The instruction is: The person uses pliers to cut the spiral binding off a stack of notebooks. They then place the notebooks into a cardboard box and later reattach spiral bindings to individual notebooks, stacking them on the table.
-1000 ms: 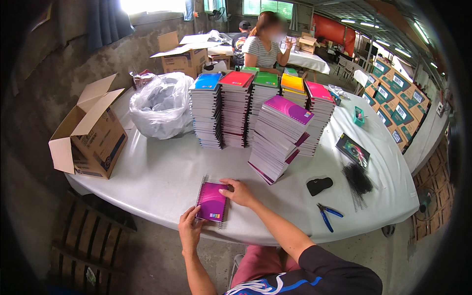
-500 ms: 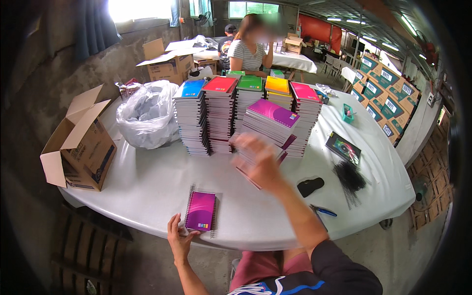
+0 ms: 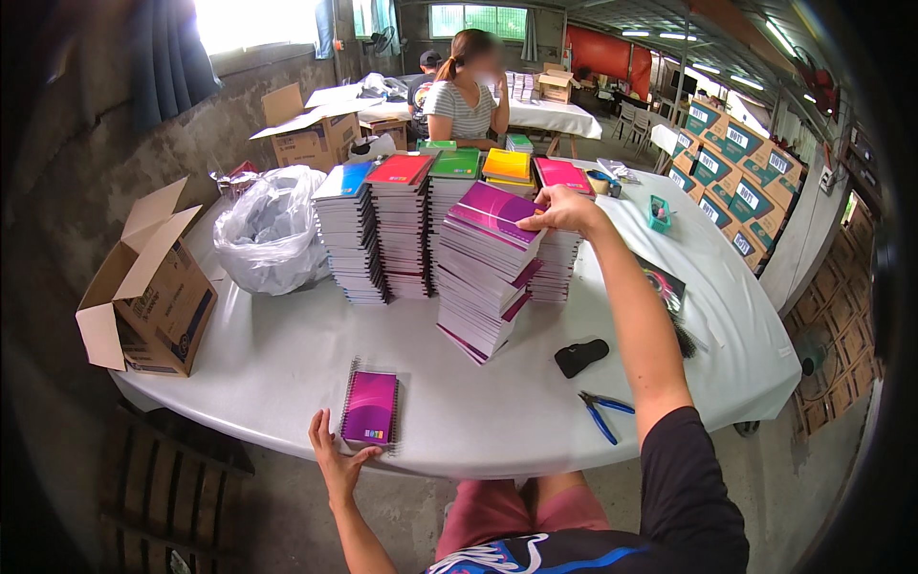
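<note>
A purple notebook [image 3: 370, 407] lies flat near the table's front edge, wire coil along its left side and more wire at its right. My left hand [image 3: 337, 461] rests by its lower left corner, fingers apart, the thumb close to the bottom edge. Farther off and to the right stands a tall, uneven stack of purple notebooks [image 3: 483, 273] with grey page edges. At the right corner of its top, my right hand [image 3: 566, 212] grips the uppermost purple notebook [image 3: 492, 206] between thumb and fingers. How many covers it pinches is hidden.
Behind stand stacks of blue notebooks [image 3: 352, 230], red, green, yellow and pink ones. Blue-handled pliers [image 3: 602, 416] and a black pouch [image 3: 580, 359] lie at right. A plastic bag [image 3: 273, 234] and open carton [image 3: 158, 297] stand left. A person [image 3: 464, 110] sits opposite.
My right hand has moved away and to the right, from in front of the purple stack to its top corner. The left hand stays by the notebook. The view has shifted slightly.
</note>
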`<state>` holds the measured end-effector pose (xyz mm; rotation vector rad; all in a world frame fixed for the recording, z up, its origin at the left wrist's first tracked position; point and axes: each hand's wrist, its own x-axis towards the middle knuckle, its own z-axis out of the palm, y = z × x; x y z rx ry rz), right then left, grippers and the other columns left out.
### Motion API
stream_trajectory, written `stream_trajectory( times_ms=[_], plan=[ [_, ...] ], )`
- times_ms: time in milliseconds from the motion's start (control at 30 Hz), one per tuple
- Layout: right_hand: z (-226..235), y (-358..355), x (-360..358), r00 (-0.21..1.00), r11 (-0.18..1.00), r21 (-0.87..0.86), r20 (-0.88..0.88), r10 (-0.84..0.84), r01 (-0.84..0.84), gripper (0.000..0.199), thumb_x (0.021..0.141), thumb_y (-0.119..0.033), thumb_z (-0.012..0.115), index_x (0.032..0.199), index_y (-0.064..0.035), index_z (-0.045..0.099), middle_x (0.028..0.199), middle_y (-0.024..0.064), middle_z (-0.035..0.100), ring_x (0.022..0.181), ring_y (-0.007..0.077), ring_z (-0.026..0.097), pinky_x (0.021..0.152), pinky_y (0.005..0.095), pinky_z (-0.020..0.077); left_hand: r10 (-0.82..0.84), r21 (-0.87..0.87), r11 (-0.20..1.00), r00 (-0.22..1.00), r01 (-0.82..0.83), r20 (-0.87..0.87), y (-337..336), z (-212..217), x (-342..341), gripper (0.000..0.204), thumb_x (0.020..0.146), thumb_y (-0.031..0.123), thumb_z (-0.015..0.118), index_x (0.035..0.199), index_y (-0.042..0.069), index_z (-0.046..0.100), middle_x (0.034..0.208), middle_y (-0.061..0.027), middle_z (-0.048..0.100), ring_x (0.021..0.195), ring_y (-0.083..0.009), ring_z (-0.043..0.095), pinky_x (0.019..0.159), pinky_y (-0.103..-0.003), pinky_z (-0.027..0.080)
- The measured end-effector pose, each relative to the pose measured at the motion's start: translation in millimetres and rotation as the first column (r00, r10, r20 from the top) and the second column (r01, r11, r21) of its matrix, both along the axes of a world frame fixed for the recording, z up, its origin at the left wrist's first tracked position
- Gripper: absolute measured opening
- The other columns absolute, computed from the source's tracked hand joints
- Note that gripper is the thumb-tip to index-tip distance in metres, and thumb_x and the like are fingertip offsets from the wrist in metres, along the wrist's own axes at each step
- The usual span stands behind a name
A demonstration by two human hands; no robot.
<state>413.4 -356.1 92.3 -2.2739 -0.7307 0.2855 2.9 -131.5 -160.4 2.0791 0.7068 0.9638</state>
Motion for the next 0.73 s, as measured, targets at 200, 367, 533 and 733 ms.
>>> stream_trajectory(
  times_ms=[200,367,533,733],
  plan=[
    [9.9,12.5,-53.2,0.842,0.984,0.015,0.516,-0.159,0.176,0.049,0.061,-0.027,0.082,0.095,-0.0054,0.054,0.092,0.0088,0.065,0.094,0.0255,0.061,0.079,0.0476,0.044,0.025,0.247,0.968,0.998,-0.039,0.058,-3.7,14.0,3.0,0.106,0.053,0.041,0.083,0.138,0.008,0.029,0.14,-0.0135,0.028,0.127,-0.0306,0.033,0.102,-0.047,0.031],
    [10.2,-22.0,-137.7,0.877,0.834,0.545,0.44,-0.194,-0.089,0.041,0.065,-0.021,0.08,0.082,-0.0044,0.047,0.069,0.0073,0.058,0.066,0.0209,0.06,0.059,0.0337,0.0449,-0.024,-0.098,0.992,0.865,0.084,0.501,-64.7,94.2,28.5,0.08,0.079,0.035,0.068,0.14,0.007,0.024,0.138,-0.0145,0.033,0.127,-0.0282,0.033,0.103,-0.042,0.03],
    [-92.5,-53.7,-252.1,0.985,0.751,0.653,0.172,-0.024,-0.096,0.045,0.066,-0.032,0.081,0.087,-0.0065,0.049,0.072,0.0043,0.057,0.061,0.0141,0.056,0.055,0.0266,0.0442,-0.227,-0.386,0.511,0.554,0.768,0.801,-143.3,127.3,85.9,0.037,0.09,0.018,0.057,0.12,-0.002,0.048,0.111,-0.0098,0.058,0.099,-0.016,0.057,0.087,-0.03,0.044],
    [-122.8,-141.2,-216.6,0.954,0.86,0.414,0.162,0.253,-0.299,0.069,0.059,-0.028,0.084,0.115,-0.0086,0.049,0.104,0.0087,0.058,0.092,0.0189,0.058,0.081,0.0341,0.0468,-0.342,0.279,0.909,0.936,0.309,0.076,-152.9,110.0,87.8,0.014,0.089,0.011,0.055,0.102,0.01,0.061,0.094,-0.005,0.065,0.089,-0.0238,0.061,0.085,-0.033,0.046]
  ],
)
